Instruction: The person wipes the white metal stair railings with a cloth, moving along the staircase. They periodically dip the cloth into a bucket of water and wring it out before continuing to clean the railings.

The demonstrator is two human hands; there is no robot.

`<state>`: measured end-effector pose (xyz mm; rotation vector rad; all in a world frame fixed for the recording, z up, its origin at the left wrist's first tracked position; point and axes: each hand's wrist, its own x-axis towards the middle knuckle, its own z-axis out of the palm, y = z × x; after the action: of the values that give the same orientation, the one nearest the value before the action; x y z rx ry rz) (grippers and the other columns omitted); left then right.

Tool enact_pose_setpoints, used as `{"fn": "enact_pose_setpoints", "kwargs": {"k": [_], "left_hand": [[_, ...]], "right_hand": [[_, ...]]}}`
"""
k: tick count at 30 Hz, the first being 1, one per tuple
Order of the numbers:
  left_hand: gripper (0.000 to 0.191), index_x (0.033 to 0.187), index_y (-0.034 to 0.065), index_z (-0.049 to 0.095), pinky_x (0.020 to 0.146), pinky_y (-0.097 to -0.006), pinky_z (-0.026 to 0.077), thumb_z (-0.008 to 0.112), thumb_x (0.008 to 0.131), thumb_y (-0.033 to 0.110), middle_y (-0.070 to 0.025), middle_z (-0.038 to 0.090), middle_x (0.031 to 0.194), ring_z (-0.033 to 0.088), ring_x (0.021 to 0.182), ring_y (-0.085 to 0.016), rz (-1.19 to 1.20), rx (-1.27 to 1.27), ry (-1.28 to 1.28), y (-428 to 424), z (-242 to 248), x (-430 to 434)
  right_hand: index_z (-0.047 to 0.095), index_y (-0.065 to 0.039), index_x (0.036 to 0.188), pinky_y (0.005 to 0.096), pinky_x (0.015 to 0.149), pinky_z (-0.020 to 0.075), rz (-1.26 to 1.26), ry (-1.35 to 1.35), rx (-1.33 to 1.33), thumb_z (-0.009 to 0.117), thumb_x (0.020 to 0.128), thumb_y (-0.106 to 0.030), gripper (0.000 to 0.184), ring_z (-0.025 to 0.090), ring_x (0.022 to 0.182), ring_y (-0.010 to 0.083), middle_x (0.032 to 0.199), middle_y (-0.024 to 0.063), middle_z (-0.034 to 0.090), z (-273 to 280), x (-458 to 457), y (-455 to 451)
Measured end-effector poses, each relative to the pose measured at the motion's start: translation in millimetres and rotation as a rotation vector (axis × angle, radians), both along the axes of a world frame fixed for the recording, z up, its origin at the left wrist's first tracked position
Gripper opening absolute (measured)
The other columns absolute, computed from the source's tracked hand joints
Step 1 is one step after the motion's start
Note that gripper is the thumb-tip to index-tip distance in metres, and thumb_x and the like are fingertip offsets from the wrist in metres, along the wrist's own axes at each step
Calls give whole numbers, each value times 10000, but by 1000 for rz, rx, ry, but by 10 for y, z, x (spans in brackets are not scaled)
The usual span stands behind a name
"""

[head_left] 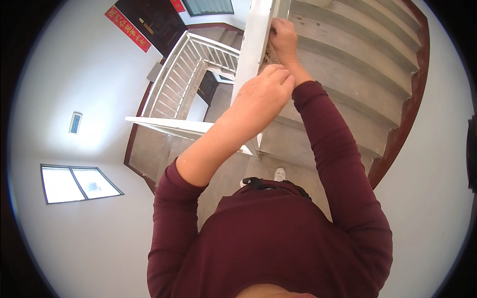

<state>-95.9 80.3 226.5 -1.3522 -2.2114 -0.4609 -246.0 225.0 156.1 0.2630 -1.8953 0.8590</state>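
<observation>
A brown cloth lies against the right-hand side of a white stair handrail, mostly covered by my hands. My right hand grips its far end beside the rail, fingers curled in. Nearer to me, my left hand has its fingers bent over the cloth's near end, next to my right wrist. The fingertips of both hands are hidden.
Concrete steps rise on the right along a wall with a dark red skirting. A white baluster railing borders the stairwell at left. Part of a pale container stands on an upper step. A dark door is beyond.
</observation>
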Motion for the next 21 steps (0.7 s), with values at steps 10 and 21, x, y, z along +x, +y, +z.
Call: {"fn": "enact_pose_setpoints", "kwargs": {"k": [10,21], "left_hand": [[84,752,50,729,679,-340,578,664,700,37,-119,713,798,707,777,-271,-69,-718,-305,65,-480,483],[81,760,5,670,689,-358,525,656,827,49,-148,656,741,668,755,-288,-304,-216,-843,-511,-85,756]], "right_hand": [[703,-46,936,446,1092,395,262,-9,266,603,736,14,231,608,1099,311,1079,125,674,-804,873,-389],[648,0,989,290,842,514,592,-794,-999,463,834,76,254,623,928,171,996,86,661,-1029,2213,-364]]}}
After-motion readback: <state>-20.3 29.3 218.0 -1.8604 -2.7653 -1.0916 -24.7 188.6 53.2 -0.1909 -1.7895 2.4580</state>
